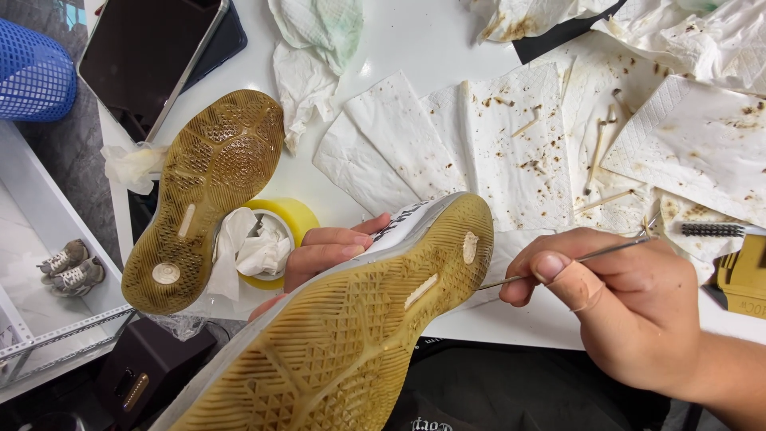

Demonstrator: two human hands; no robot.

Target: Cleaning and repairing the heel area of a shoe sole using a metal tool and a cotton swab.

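Two shoes show, both turned sole up. Nearest the camera, the held shoe [351, 335] lies tilted with its yellowish gum sole facing up, its toe pointing toward the upper right and its heel running off the bottom edge. One left hand [331, 247] grips it from the far side, fingers curled over the white upper edge, so the shoe sits between that hand and the camera. One right hand [630, 307], just right of the toe, is closed in a pinch on a thin metal pick [570, 262]; the thumb presses the shaft, and the pick's near end touches the sole's edge by the toe. A strip of tan tape wraps the thumb.

Further left, the second shoe [203, 199] rests sole up on the white table [415, 48], leaning over one yellow tape roll [287, 215] stuffed with crumpled white tissue. One small wire brush [712, 230] lies at the right edge, beside a yellow block. Beyond the hands, several stained paper towels [511, 136] are spread flat, dotted with brown grit and a few pale sticks. Farther back lie crumpled tissues, one dark tablet [148, 56] at the upper left, and one blue mesh basket [32, 72] at the corner.
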